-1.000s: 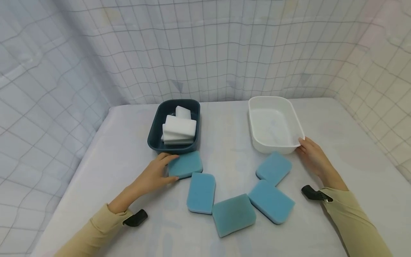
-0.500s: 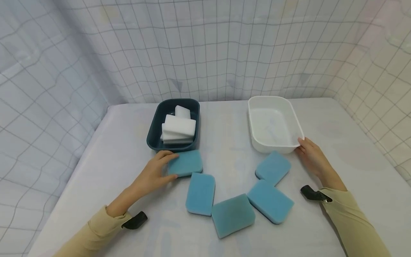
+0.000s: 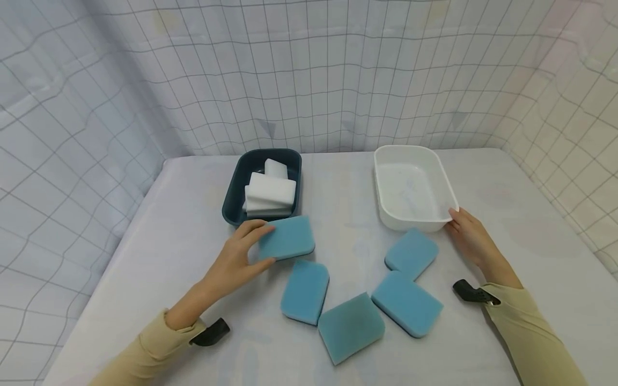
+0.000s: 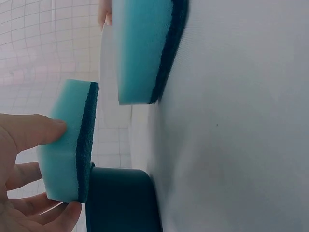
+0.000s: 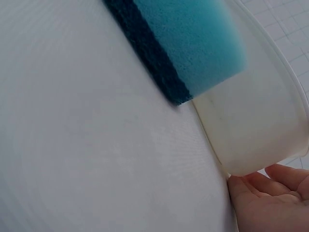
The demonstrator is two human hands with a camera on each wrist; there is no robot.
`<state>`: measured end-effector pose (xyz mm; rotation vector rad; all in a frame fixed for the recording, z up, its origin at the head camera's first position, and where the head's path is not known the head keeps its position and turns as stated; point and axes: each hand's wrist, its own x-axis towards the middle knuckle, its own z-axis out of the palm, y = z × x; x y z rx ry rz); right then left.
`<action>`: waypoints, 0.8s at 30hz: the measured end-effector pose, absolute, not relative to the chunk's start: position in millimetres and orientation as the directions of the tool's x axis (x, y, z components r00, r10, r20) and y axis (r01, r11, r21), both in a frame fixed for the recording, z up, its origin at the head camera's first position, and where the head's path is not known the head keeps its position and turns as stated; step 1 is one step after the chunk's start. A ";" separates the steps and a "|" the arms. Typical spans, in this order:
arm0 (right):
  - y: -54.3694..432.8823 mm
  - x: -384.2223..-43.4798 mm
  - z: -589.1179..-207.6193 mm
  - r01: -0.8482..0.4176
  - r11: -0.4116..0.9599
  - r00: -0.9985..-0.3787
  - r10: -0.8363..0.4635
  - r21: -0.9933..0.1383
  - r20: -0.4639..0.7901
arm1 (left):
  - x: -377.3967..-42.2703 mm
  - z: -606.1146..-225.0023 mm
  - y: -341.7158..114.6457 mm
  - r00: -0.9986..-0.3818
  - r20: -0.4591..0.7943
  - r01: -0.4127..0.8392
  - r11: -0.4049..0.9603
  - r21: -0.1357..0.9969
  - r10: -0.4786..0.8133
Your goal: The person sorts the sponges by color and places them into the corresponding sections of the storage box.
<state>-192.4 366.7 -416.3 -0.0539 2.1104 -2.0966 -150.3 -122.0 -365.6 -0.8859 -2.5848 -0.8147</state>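
Between thumb and fingers, my left hand (image 3: 238, 262) holds a blue scrub sponge (image 3: 287, 237) by its left end. The sponge is off the table, just in front of the dark blue bin (image 3: 298, 177). In the left wrist view its dark scouring side (image 4: 86, 140) faces the table. White sponge-like blocks (image 3: 271, 190) lie piled inside the dark bin. My right hand (image 3: 470, 238) grips the near right corner of a white bin (image 3: 410, 179), with nothing inside it. The right wrist view shows fingers (image 5: 270, 186) against its outer wall.
Several more blue sponges lie on the white table: one (image 3: 305, 292) close to the held sponge, a greener one (image 3: 351, 328) at the front, and two (image 3: 407, 303) before the white bin. A gridded white curtain (image 3: 309, 80) surrounds the table.
My left hand has lifted the blue sponge from the table and shifted it slightly right and toward the dark bin. The sponge nearest it has turned a little. My right hand stays put.
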 end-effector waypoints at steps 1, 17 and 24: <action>366.8 -192.5 -416.3 0.089 0.011 -0.986 -0.142 -0.996 -0.090 | -150.5 -364.9 -120.5 -0.763 0.444 0.639 0.647 0.415 0.469; 365.2 -193.6 -416.4 0.081 0.007 -0.988 -0.131 -0.997 -0.082 | -162.0 -359.1 -100.9 -0.756 0.450 0.651 0.619 0.439 0.476; 365.2 -192.3 -417.5 0.085 0.019 -0.987 -0.132 -0.996 -0.087 | -166.4 -362.0 -92.9 -0.775 0.415 0.631 0.619 0.468 0.477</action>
